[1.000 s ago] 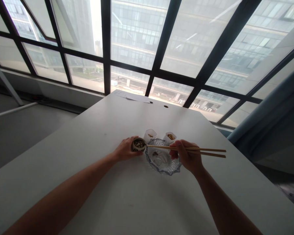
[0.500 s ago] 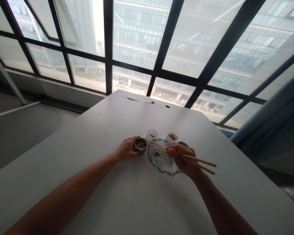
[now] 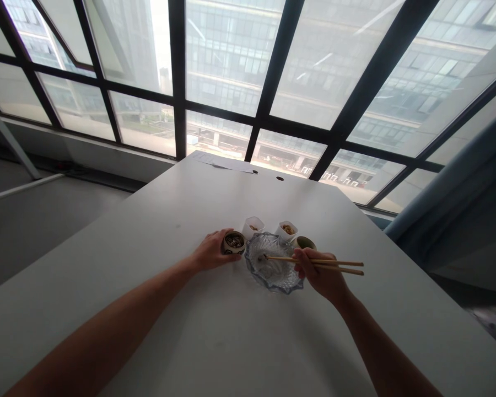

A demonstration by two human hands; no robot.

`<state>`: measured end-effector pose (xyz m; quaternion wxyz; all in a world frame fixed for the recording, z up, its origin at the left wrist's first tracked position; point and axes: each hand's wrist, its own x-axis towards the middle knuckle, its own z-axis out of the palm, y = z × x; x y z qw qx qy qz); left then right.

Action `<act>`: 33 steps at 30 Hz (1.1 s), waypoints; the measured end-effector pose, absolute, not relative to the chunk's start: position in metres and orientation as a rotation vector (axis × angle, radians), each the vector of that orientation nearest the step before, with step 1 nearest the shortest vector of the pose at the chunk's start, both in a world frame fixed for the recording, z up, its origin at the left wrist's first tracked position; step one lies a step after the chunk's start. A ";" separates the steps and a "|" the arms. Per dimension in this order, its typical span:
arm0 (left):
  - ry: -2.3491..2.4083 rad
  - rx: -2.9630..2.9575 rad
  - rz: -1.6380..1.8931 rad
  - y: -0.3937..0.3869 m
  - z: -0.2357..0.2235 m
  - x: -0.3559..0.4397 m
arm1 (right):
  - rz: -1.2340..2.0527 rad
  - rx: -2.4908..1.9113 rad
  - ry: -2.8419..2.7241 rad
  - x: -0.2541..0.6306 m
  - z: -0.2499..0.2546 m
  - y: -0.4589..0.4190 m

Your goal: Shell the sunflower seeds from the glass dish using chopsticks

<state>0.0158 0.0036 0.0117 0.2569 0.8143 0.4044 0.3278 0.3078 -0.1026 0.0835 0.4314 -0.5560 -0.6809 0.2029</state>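
Note:
My left hand [image 3: 213, 251] is wrapped round a small patterned cup [image 3: 233, 251] that holds dark pieces, which look like seeds. In my right hand [image 3: 319, 271] is a pair of chopsticks [image 3: 342, 266], pointing left over a clear glass bowl [image 3: 275, 282] with a scalloped rim. The chopstick tips meet inside the bowl at a small dark piece [image 3: 266, 256]; whether they pinch it I cannot tell. The cup stands close to the bowl's left rim.
Behind the bowl stand two white cups, the left one [image 3: 253, 227] with a few brown bits and the right one [image 3: 287, 230] with more. A greenish cup [image 3: 306, 243] sits partly behind my right hand. Paper [image 3: 227, 164] lies at the far edge of the white table [image 3: 173, 198].
The chopstick tips have moved from beside the patterned cup, rightward and down into the glass bowl. My right hand has shifted right, showing more of the greenish cup. My left hand keeps its hold.

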 end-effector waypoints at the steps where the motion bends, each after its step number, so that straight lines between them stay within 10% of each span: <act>1: 1.095 2.208 0.894 0.004 0.011 0.016 | 0.509 -1.382 -1.632 0.309 0.083 -0.102; 10: 1.077 2.218 0.937 0.006 0.006 0.017 | 0.442 -1.354 -1.405 0.317 0.087 -0.102; 21: 1.085 2.212 0.914 0.005 0.009 0.017 | -0.541 -0.824 -2.336 0.296 0.103 -0.127; 33: 1.113 2.210 0.910 0.004 0.010 0.017 | 0.374 -1.179 -1.134 0.291 0.098 -0.121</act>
